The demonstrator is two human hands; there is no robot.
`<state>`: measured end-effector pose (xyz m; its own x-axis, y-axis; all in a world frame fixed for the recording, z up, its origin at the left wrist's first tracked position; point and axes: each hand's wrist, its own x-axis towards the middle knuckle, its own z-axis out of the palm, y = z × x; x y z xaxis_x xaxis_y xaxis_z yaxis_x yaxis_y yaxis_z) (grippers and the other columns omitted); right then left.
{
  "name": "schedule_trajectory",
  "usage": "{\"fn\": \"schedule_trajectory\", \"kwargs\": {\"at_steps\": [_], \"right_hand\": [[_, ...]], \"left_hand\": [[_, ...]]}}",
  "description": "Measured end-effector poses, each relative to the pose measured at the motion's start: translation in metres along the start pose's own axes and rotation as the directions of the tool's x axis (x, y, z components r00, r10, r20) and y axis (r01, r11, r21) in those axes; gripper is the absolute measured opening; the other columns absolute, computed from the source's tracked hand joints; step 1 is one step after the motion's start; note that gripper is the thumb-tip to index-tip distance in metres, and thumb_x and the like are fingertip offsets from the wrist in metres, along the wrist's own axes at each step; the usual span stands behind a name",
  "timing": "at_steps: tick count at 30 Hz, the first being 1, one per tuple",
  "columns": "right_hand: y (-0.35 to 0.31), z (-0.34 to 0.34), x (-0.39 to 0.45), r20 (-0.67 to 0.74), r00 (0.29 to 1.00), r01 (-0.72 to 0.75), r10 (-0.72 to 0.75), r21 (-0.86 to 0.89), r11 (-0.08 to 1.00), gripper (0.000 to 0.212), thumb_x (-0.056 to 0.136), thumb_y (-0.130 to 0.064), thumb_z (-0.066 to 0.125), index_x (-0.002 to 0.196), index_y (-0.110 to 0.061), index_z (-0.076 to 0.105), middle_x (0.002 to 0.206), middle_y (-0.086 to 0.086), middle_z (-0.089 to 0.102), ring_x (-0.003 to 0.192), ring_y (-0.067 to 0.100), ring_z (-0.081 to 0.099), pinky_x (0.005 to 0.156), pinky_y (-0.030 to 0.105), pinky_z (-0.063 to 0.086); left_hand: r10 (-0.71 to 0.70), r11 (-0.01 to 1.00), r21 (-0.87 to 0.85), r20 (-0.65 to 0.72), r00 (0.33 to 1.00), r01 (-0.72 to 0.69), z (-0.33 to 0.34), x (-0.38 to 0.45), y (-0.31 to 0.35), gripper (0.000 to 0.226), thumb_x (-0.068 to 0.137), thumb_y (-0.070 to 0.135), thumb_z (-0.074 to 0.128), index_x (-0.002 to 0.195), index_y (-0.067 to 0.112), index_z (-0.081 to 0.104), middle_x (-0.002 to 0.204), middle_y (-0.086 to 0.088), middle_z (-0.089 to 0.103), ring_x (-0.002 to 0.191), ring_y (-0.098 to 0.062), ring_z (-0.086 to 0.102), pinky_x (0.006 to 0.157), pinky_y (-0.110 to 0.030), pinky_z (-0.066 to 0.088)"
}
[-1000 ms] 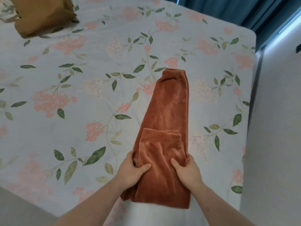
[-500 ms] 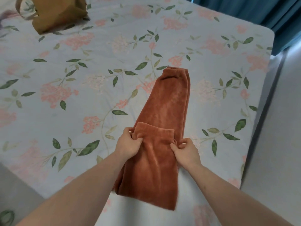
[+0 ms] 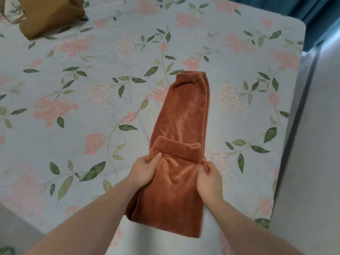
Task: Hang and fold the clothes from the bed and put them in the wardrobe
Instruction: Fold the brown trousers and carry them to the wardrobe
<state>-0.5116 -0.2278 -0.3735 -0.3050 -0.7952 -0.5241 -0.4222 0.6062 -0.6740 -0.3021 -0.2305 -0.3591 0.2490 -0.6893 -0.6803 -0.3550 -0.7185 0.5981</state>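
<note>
Rust trousers [image 3: 181,115] lie lengthwise on the bed [image 3: 92,107], near end folded over. Left hand [image 3: 144,171] and right hand [image 3: 208,179] pinch the fold's side edges, fingers curled.

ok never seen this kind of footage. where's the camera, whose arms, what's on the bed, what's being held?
There is no machine here. A person wears one wide-angle camera on the head, looking forward and down, so the two bare arms coming in from the bottom are their own.

The surface is a bed with a pale floral sheet. On it lie rust-brown fleece trousers, partly folded, with one end doubled back toward the far end. The left hand pinches the left side of that folded layer, and the right hand has its grip on the right side. A mustard-brown bag sits at the far left corner. Blue curtains hang at the top right.
</note>
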Motion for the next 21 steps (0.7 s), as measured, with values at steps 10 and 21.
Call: {"fn": "schedule_trajectory", "kwargs": {"at_steps": [10, 21], "right_hand": [[0.009, 0.007, -0.005, 0.1, 0.962, -0.255, 0.254, 0.001, 0.967, 0.068, 0.075, -0.067, 0.073, 0.114, -0.014, 0.052, 0.111, 0.005, 0.059, 0.102, 0.025, 0.061, 0.09, 0.036, 0.049], [0.067, -0.003, -0.065, 0.38, 0.867, -0.355, 0.323, 0.016, 0.935, 0.049, 0.085, -0.038, 0.08, 0.126, -0.017, 0.063, 0.103, -0.005, 0.071, 0.092, 0.013, 0.069, 0.075, 0.026, 0.052]], "left_hand": [[-0.196, 0.98, -0.032, 0.041, 0.98, 0.197, -0.01, 0.004, -0.025, 0.079, 0.073, 0.079, 0.066, 0.121, 0.016, 0.063, 0.114, -0.001, 0.07, 0.098, -0.019, 0.067, 0.089, -0.035, 0.052], [-0.286, 0.916, -0.245, 0.152, 0.946, 0.317, -0.018, -0.071, -0.096, 0.078, 0.061, 0.063, 0.088, 0.124, 0.027, 0.058, 0.114, 0.009, 0.072, 0.1, -0.011, 0.071, 0.087, -0.033, 0.058]]}}
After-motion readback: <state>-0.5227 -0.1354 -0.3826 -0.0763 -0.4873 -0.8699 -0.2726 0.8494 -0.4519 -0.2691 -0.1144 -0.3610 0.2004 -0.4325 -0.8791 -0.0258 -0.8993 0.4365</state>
